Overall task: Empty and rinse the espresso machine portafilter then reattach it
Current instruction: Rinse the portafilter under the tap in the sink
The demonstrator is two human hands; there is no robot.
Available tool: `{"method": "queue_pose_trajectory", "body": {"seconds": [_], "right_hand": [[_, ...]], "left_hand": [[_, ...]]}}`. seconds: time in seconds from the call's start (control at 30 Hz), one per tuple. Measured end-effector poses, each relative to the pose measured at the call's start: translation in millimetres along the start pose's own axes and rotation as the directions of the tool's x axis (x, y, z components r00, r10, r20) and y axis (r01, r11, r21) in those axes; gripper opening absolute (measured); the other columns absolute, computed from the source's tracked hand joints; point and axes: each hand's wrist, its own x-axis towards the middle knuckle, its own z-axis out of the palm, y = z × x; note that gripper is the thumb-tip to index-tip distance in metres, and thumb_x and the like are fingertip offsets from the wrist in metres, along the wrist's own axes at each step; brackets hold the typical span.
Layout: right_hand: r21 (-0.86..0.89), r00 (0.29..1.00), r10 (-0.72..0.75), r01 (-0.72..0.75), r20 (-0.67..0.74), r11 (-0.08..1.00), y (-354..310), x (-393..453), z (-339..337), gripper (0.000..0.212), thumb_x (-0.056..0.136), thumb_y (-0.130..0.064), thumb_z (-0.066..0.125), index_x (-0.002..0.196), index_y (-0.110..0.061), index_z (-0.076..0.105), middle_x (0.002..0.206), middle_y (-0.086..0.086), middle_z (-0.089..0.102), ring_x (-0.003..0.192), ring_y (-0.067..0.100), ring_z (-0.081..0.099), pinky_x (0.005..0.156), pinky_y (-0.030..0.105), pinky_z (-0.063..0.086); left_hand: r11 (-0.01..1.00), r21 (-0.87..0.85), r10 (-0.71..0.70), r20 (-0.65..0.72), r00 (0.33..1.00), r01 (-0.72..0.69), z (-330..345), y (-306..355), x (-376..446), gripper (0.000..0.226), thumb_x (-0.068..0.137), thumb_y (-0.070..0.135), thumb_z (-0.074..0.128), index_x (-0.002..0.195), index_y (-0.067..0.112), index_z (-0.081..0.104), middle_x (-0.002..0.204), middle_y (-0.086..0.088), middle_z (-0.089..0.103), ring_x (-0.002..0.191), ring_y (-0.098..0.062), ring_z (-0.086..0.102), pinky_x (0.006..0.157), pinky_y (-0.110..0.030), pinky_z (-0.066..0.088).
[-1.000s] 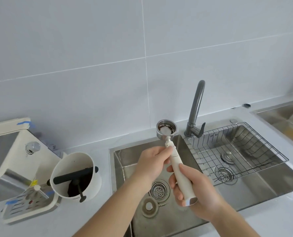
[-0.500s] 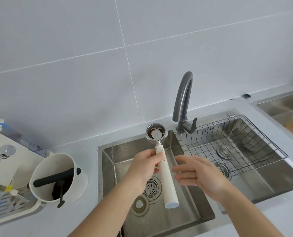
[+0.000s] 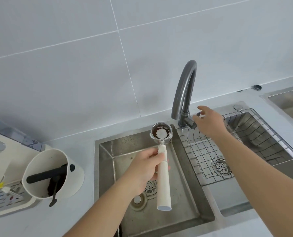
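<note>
The portafilter [image 3: 163,182] has a long white handle and a steel basket with brown coffee residue around a pale centre. My left hand [image 3: 146,168] grips the handle near the basket and holds it over the left sink basin [image 3: 125,151], basket up, below the spout of the grey faucet [image 3: 185,89]. My right hand [image 3: 209,121] is at the faucet's lever, fingers spread, touching or nearly touching it. No water is running. The cream espresso machine [image 3: 3,142] is at the far left edge, partly cut off.
A white knock box [image 3: 44,165] with a black bar and coffee grounds stands left of the sink, next to the machine's drip tray [image 3: 7,200]. A wire rack [image 3: 227,147] sits over the right basin. Another sink [image 3: 289,100] lies at the far right.
My right hand let go of the handle's end and moved up and right to the faucet lever. My left hand kept the portafilter over the left basin. The view shifted right.
</note>
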Motion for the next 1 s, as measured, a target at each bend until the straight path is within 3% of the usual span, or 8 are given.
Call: {"method": "queue_pose_trajectory", "body": {"seconds": [0.1,0.23,0.37,0.5,1.0], "right_hand": [[-0.135,0.999,-0.024,0.027,0.025,0.991,2.5,14.3,10.6,0.05,0.094,-0.033,0.057,0.137,-0.008,0.053,0.125,0.014,0.066,0.111,0.033,0.061,0.089,0.039,0.05],[-0.232,0.997,-0.059,0.047,-0.043,0.972,9.0,22.6,13.7,0.029,0.097,-0.023,0.051,0.114,-0.004,0.065,0.094,0.018,0.071,0.078,0.03,0.059,0.067,0.035,0.051],[-0.289,0.996,-0.083,0.073,-0.023,0.954,10.8,25.2,13.2,0.024,0.097,-0.019,0.05,0.102,-0.004,0.068,0.082,0.016,0.068,0.072,0.03,0.06,0.06,0.033,0.05],[-0.302,0.996,-0.09,0.085,-0.003,0.949,11.9,26.3,12.5,0.024,0.097,-0.019,0.049,0.101,-0.005,0.068,0.081,0.014,0.068,0.071,0.03,0.061,0.059,0.032,0.049],[-0.26,0.991,-0.132,0.12,-0.031,0.958,24.9,22.5,12.4,0.021,0.093,-0.016,0.053,0.096,-0.007,0.071,0.081,0.013,0.073,0.071,0.028,0.06,0.062,0.03,0.048]], "left_hand": [[0.999,-0.04,-0.016,0.01,1.0,0.017,4.0,0.4,4.7,0.011,0.093,0.011,0.059,0.098,0.008,0.068,0.091,-0.012,0.064,0.076,-0.023,0.073,0.076,-0.048,0.06],[0.995,-0.093,-0.039,0.006,0.999,0.04,9.6,0.1,9.9,0.011,0.094,0.011,0.06,0.092,0.014,0.07,0.091,-0.011,0.064,0.074,-0.023,0.072,0.073,-0.048,0.061],[0.989,-0.135,-0.062,-0.009,0.998,0.06,13.0,-2.4,15.7,0.012,0.093,0.014,0.06,0.089,0.017,0.072,0.086,-0.009,0.066,0.069,-0.021,0.068,0.061,-0.038,0.056],[0.988,-0.135,-0.082,-0.014,0.997,0.079,17.3,-2.4,19.6,0.011,0.093,0.015,0.06,0.094,0.018,0.071,0.087,-0.008,0.067,0.064,-0.019,0.064,0.055,-0.032,0.051],[0.997,-0.037,-0.075,0.006,0.997,0.075,17.6,-4.5,26.9,0.015,0.095,0.017,0.056,0.103,0.016,0.069,0.087,-0.006,0.068,0.06,-0.016,0.062,0.05,-0.028,0.049]]}}
